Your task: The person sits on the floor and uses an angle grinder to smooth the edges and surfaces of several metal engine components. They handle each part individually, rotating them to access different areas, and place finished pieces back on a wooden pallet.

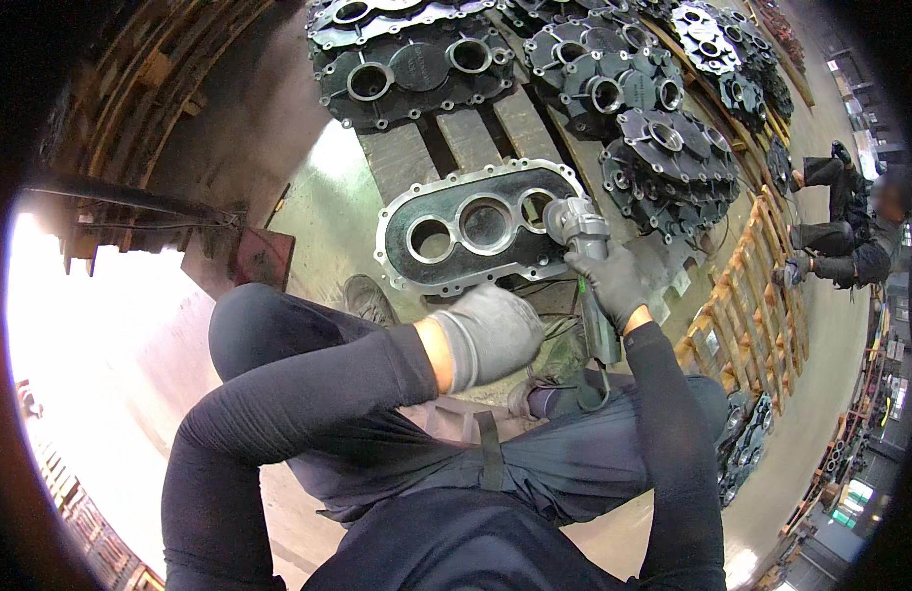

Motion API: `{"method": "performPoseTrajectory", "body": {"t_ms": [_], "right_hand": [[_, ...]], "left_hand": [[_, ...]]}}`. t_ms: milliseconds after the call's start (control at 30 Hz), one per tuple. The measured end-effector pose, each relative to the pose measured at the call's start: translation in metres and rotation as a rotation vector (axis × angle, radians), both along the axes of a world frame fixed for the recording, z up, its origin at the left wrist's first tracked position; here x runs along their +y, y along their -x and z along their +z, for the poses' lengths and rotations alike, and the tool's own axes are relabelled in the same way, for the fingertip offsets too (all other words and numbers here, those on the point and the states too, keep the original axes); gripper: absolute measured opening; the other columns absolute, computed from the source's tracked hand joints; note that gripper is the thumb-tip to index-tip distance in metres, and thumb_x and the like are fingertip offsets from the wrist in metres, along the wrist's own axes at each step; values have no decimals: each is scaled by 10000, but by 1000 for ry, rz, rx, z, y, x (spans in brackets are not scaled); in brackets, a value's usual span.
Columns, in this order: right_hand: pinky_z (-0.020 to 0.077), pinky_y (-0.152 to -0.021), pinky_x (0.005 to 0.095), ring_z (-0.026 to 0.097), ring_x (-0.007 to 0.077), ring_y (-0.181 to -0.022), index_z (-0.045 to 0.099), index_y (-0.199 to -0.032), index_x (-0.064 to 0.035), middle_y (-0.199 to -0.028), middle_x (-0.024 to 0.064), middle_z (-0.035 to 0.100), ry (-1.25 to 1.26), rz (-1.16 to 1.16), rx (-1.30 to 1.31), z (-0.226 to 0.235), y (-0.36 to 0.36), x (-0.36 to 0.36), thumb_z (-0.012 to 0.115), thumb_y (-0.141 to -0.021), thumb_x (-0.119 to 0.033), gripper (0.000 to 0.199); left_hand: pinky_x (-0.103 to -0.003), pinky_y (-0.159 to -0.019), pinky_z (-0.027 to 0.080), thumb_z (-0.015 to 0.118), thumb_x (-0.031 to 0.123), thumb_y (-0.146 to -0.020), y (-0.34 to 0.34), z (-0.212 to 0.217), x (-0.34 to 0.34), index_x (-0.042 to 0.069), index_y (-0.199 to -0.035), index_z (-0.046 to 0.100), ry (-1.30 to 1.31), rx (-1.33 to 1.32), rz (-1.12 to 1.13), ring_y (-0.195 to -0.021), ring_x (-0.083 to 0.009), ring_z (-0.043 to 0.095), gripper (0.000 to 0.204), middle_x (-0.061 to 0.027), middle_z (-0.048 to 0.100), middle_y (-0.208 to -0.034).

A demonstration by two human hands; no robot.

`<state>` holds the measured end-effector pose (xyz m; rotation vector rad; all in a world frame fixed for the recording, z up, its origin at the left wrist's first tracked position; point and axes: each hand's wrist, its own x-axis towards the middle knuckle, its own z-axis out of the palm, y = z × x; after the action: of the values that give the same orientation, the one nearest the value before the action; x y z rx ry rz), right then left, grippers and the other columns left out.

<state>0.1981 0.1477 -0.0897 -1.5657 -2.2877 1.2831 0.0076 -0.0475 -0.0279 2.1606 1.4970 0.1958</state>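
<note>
My right hand point(615, 283), in a dark grey glove, is wrapped around an angle grinder point(586, 232). The grinder's disc end rests at or just over the right end of a metal housing cover point(456, 263), while its long body points down toward my lap. That cover lies flat, with a black recessed face, a bright bolt-hole rim and three round openings in a row. My left hand point(493, 338), in a light grey glove, is curled into a fist just off the cover's near edge. Its fingers are turned away, so anything inside them is hidden.
Similar black covers point(416, 74) lie on wooden boards beyond, with more stacked point(668, 163) to the right. A wooden pallet point(756, 295) stands at right, near another person point(855, 236) seated low. The grinder's cord point(606, 386) runs beside my right leg. A dark bar point(131, 194) juts in from the left.
</note>
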Motion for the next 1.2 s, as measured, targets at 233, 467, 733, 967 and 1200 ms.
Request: {"method": "performPoseTrajectory", "body": {"t_ms": [233,467,733,967,1200], "right_hand": [[582,-796,414,747,255,-824,755,-1086,74,-947,181,802,11,40,50,-2,27,11,901,-863,-382,528],[580,-799,388,752,214,-832,784,-1147,17,-932,139,806,-51,150,-169,-2,46,26,856,-890,-482,565],[587,-846,401,762,248,-872,760,-1178,69,-991,172,811,-126,287,-292,-11,71,26,863,-890,-447,600],[593,-870,385,766,244,-938,740,-1200,80,-1042,195,804,103,273,-159,27,87,1,879,-882,-439,624],[587,-859,404,789,287,-925,785,-1190,35,-1024,191,822,80,305,-86,23,109,-18,841,-890,-511,625]], "left_hand": [[-433,-673,564,721,235,-884,-32,-9,-8,130,-930,841,171,66,-107,-836,-283,796,166,-71,801,-890],[-462,-655,522,743,250,-857,-28,20,-3,181,-907,859,120,86,-81,-803,-258,772,144,-33,789,-850],[-474,-661,541,753,204,-827,-42,7,-2,144,-932,863,198,111,-25,-811,-275,774,163,-52,789,-854],[-576,-734,574,712,232,-882,-56,6,-5,116,-1057,857,121,139,-86,-832,-342,782,255,-111,816,-942],[-619,-753,591,720,286,-896,-49,20,4,125,-1149,847,267,145,-126,-849,-348,794,326,-121,832,-981]]}}
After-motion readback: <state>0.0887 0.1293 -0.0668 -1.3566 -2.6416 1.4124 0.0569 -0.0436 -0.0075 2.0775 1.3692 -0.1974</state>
